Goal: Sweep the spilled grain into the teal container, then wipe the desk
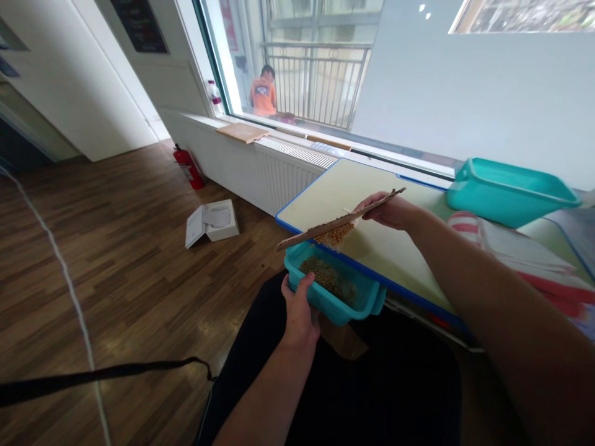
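My left hand [301, 310] grips the near side of a small turquoise tub [341, 306], thumb over its rim. Inside lie small brownish grains [325, 277]. The tub is just below the table's blue edge, above my lap. My right hand [381, 214] is closed on a piece of cardboard [320, 228], seen nearly edge-on and slanting down to the left over the tub. Behind the cardboard, at the table edge, is a pile of orange-yellow kernels [335, 236], partly hidden by it.
A larger turquoise bin [506, 192] stands on the table [395, 248] at the right, near red-and-white striped cloths [502, 248]. An open white box [222, 226] and a fire extinguisher [188, 167] are on the floor by the radiator [279, 183]. Beyond the window is a person [263, 96].
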### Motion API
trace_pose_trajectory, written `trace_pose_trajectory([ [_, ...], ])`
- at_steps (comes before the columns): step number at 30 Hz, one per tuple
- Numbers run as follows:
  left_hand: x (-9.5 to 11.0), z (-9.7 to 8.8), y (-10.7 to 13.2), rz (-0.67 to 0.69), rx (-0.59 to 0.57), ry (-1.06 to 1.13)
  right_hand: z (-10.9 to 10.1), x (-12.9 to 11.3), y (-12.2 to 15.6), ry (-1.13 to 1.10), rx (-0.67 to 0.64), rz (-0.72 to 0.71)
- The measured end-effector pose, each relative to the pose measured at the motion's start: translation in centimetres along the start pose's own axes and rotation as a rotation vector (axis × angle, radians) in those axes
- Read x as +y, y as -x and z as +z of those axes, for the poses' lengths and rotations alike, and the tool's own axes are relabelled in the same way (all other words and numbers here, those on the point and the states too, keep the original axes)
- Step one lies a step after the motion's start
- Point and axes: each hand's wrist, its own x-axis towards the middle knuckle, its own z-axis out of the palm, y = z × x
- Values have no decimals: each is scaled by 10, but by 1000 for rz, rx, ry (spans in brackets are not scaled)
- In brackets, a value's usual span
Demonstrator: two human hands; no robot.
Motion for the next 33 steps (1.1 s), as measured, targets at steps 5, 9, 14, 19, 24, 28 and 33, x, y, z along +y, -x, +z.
trace_pose_trajectory([
  [5, -7, 1, 9, -11, -11, -8, -4, 2, 15, 35, 18, 30],
  [9, -12, 0, 14, -14, -6, -18, -9, 3, 30, 42, 30, 46],
  [14, -18, 0, 23, -23, -21, -14, -12, 2, 53, 58, 24, 78],
  [19, -28, 2, 36, -74, -52, -34, -9, -1, 78, 86, 43, 64],
  [24, -39, 5, 45, -94, -61, -28, -7, -2, 99, 95, 48, 17],
  [28, -44, 9, 50, -105, -67, -38, -9, -1, 114, 92, 78, -15],
  [33, -53, 12, 57, -116, -77, -45, -8, 0, 130, 128, 120, -13],
])
